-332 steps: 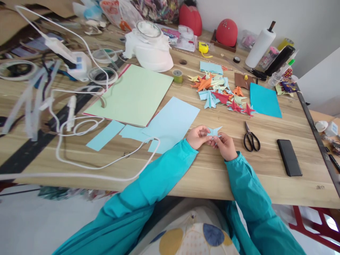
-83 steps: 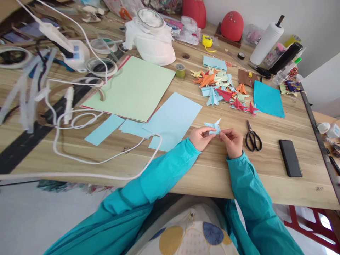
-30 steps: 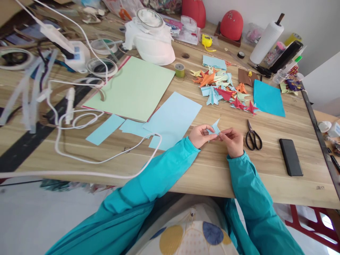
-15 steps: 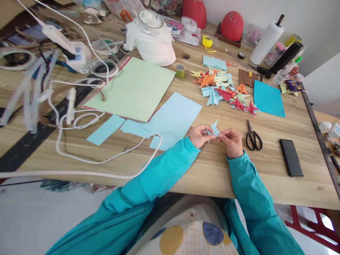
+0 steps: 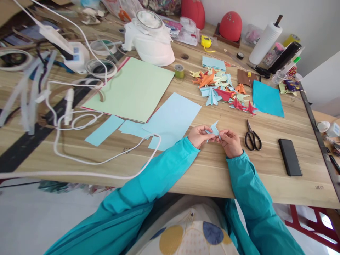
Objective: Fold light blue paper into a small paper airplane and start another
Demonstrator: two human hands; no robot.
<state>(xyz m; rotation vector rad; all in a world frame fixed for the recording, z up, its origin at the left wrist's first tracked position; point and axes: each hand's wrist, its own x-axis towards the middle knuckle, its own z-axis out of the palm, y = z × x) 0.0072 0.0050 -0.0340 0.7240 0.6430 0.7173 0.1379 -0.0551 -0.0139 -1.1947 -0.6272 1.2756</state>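
Note:
A small light-blue folded paper crane [image 5: 215,128] is pinched between both hands, just above the wooden table. My left hand [image 5: 198,136] is closed on its left side, thumb and fingers pressed together. From the right, my right hand [image 5: 230,142] pinches its lower right part; the fingers cover some of the folds. Beyond the hands lies a heap of folded paper cranes [image 5: 223,95] in orange, red, yellow and blue. Black-handled scissors [image 5: 252,137] rest right of my right hand. A light-blue paper sheet [image 5: 176,115] lies left of the hands.
A black phone [image 5: 290,157] lies at the right. Green sheets [image 5: 135,88] and a blue paper strip [image 5: 104,130] lie left. A white cable [image 5: 106,173] loops across the front left, passing over my left sleeve. Blue square paper [image 5: 267,98] sits at the far right.
The view has shifted very slightly. Both hands keep their pinch on the paper crane, with only a small movement of the right fingers.

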